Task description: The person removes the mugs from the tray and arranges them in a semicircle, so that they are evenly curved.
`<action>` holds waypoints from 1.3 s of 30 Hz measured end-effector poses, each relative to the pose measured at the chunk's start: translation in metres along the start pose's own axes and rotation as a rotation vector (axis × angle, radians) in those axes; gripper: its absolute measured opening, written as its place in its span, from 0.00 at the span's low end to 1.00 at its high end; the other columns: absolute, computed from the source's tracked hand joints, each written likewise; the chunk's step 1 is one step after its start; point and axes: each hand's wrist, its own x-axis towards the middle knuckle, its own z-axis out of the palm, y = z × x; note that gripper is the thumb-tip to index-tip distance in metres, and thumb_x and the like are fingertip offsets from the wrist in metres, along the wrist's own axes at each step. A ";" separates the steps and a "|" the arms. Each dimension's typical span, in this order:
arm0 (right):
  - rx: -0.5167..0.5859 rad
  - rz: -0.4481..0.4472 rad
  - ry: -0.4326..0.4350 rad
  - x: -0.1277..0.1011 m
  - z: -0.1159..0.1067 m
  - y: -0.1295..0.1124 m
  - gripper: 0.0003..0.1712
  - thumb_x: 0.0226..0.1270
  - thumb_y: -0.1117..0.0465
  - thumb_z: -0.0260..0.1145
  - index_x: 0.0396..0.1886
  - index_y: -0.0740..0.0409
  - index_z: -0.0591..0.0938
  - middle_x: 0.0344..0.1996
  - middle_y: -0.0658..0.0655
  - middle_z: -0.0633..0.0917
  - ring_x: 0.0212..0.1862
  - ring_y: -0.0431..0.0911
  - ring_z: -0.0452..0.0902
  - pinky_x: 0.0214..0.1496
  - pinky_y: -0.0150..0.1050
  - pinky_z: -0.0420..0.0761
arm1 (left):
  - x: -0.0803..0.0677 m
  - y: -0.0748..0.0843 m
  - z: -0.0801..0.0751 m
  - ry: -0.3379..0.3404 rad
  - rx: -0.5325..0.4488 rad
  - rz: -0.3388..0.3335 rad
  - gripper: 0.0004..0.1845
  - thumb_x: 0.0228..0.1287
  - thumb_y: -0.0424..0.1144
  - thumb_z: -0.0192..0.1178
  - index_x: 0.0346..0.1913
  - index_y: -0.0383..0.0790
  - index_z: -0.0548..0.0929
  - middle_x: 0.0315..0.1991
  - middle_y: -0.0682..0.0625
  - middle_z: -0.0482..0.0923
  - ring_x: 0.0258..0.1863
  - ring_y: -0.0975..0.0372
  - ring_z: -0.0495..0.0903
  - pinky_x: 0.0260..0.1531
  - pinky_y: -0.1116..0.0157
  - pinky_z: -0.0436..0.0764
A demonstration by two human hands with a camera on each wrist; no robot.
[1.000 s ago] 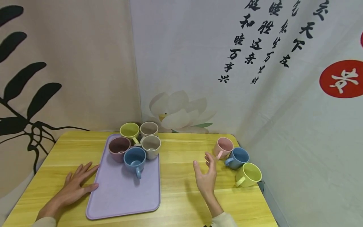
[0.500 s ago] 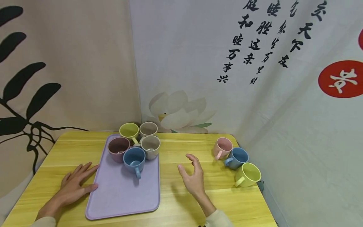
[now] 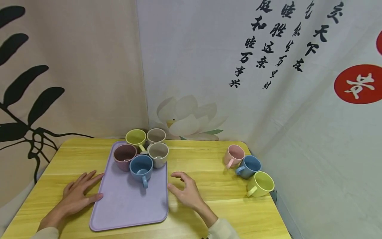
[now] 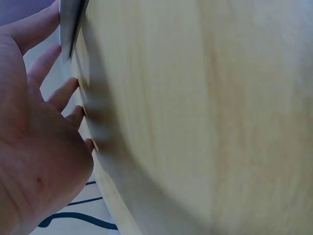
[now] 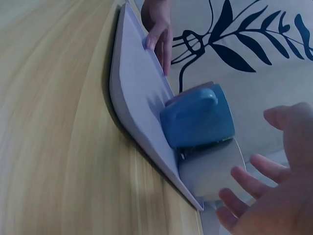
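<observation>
A lilac tray (image 3: 128, 207) lies on the wooden table. My left hand (image 3: 74, 199) rests at its left edge, fingers spread, thumb and index finger touching the rim. Just right of the tray hovers my right hand (image 3: 188, 196), holding nothing, its fingers loosely bent and thumb apart. Grouped at the tray's far end are a blue mug (image 3: 141, 170), a purple mug (image 3: 124, 161), a grey mug (image 3: 159, 156), a yellow-green mug (image 3: 135, 137) and a beige mug (image 3: 156, 136). The right wrist view shows the blue mug (image 5: 198, 122) beyond my right hand (image 5: 281, 196).
Toward the table's right edge stand a pink mug (image 3: 234, 156), a second blue mug (image 3: 250, 167) and a second yellow-green mug (image 3: 260, 184). Behind the wooden table (image 3: 197, 156) hangs a printed cloth (image 3: 191, 66) with a lotus and writing.
My right hand has moved left, from near the mugs at the right to beside the tray, and its fingers now point more leftward. The left hand, tray and mugs have not visibly moved.
</observation>
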 end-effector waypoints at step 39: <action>0.122 0.024 -0.178 0.028 0.080 -0.018 0.18 0.80 0.58 0.75 0.63 0.62 0.88 0.60 0.63 0.93 0.55 0.46 0.94 0.59 0.28 0.88 | -0.004 -0.003 0.004 -0.014 -0.091 0.012 0.46 0.78 0.54 0.70 0.90 0.43 0.63 0.90 0.22 0.48 0.88 0.19 0.36 0.79 0.17 0.18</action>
